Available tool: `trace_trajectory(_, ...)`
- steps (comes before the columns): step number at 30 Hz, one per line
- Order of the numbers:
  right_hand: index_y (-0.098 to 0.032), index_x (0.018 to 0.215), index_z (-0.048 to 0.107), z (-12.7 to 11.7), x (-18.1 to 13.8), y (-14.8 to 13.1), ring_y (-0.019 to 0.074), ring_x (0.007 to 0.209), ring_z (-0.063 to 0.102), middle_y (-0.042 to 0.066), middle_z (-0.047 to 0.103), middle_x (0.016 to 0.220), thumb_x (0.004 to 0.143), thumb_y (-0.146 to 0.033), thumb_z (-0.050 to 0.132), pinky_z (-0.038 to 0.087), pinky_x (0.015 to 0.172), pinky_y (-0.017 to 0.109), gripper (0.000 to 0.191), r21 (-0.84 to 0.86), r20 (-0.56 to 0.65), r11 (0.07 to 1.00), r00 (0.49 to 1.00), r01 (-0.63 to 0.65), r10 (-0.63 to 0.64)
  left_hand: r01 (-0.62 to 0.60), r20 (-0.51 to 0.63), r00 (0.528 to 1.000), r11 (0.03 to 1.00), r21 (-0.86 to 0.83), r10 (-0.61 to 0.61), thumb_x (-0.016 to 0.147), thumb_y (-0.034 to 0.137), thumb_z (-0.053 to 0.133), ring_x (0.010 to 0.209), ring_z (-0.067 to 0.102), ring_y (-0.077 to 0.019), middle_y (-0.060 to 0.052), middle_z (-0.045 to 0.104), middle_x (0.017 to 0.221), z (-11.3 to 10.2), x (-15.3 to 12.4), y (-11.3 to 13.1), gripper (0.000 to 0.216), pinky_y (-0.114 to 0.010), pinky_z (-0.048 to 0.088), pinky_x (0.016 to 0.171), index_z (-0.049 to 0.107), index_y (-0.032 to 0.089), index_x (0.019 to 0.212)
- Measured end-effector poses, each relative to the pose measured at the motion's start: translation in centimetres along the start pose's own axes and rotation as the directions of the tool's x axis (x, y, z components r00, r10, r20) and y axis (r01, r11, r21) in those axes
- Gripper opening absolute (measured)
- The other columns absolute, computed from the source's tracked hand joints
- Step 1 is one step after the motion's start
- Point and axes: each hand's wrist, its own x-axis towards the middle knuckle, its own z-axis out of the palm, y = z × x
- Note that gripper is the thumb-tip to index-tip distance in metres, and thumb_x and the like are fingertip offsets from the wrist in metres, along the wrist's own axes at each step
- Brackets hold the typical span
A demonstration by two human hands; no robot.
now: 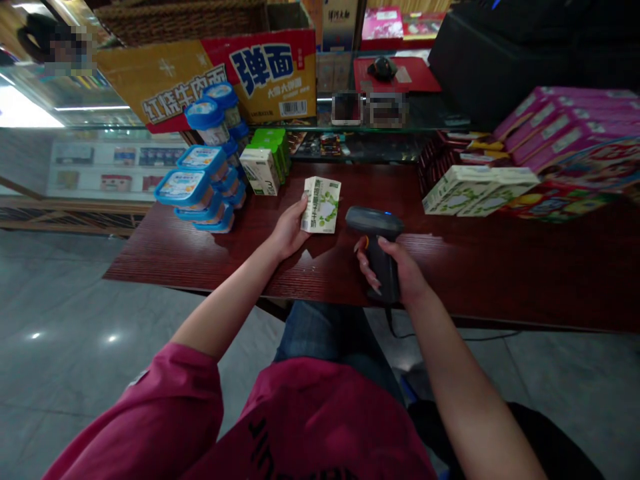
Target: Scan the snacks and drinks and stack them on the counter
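Note:
My left hand (291,229) is closed around the left side of a small white carton (324,205) with green leaf prints, held over the dark wooden counter. Its printed front faces up toward me. In my right hand (395,267) is a dark handheld barcode scanner (375,220), gripped by its handle with the fingers wrapped in front. A small blue light shows on top of the scanner, and its head points left toward the carton, apart from it. A cord hangs from the handle below the counter edge.
Blue-lidded tubs (183,187) are stacked at the left, beside white and green cartons (260,170). Similar cartons (460,190) and pink boxes (560,127) stand right on the wooden counter (320,277). Behind are a noodle box (270,67), a glass shelf and phones (347,110).

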Motion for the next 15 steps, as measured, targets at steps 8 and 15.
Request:
trace_trajectory(8,-0.016,0.091,0.067,0.1,0.0,-0.1,0.0086,0.043,0.048,0.000,0.059,0.068,0.077,-0.054,0.078,0.039,0.031,0.019,0.042,0.002,-0.003,1.000,1.000,0.013,-0.013,-0.278,0.015,0.959,0.934,0.222,0.282,0.070,0.039,0.089,0.121,0.068,-0.0284,-0.008,0.071,0.120,-0.7,0.1,-0.7,0.058,-0.047,0.052,0.110,0.059,0.020,0.116)
trace_trajectory(15,-0.016,0.091,0.067,0.2,-0.2,-0.3,0.0088,0.044,0.048,-0.001,0.059,0.068,0.075,-0.055,0.078,0.039,0.031,0.019,0.043,-0.017,0.008,1.000,1.000,0.022,-0.021,-0.495,0.013,0.818,0.692,0.525,0.575,0.071,0.068,0.084,0.137,0.055,-0.0295,-0.011,0.056,0.141,-2.2,1.1,-0.8,0.087,-0.045,0.042,0.118,0.042,0.028,0.135)
